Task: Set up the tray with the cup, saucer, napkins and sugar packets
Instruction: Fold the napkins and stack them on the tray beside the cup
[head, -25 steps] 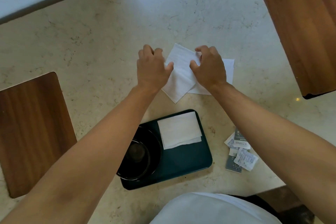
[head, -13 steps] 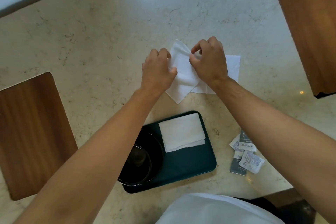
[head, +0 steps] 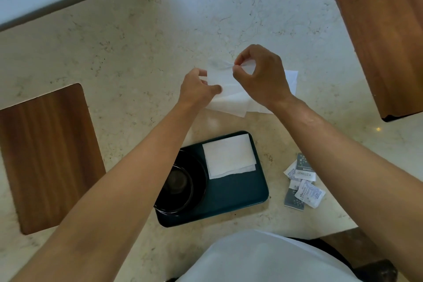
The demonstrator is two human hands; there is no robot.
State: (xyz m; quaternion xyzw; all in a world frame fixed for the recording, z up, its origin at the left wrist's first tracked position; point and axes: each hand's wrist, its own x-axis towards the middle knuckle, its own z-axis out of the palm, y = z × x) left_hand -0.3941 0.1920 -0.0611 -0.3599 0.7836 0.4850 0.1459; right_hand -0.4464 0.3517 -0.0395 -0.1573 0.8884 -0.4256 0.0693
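A dark green tray [head: 238,201] lies on the marble table near me. On its left stands a black cup [head: 177,186] on a black saucer [head: 199,178], and a folded white napkin [head: 229,155] lies on its far right part. Beyond the tray, both hands work a loose white napkin [head: 226,96]. My left hand [head: 198,89] pinches its left edge. My right hand [head: 261,78] pinches a lifted top layer between thumb and forefinger. Another white napkin [head: 291,80] lies underneath, partly hidden. Several sugar packets [head: 302,184] lie on the table right of the tray.
A wooden placemat [head: 45,155] is set into the table at the left and another wooden placemat [head: 384,36] at the far right. The table's far edge runs across the upper left. My white shirt [head: 263,258] fills the bottom centre.
My right hand has risen off the table, lifting a layer of the loose napkin. My left hand shifted from pressing flat to pinching the napkin's edge. The tray's contents are unchanged.
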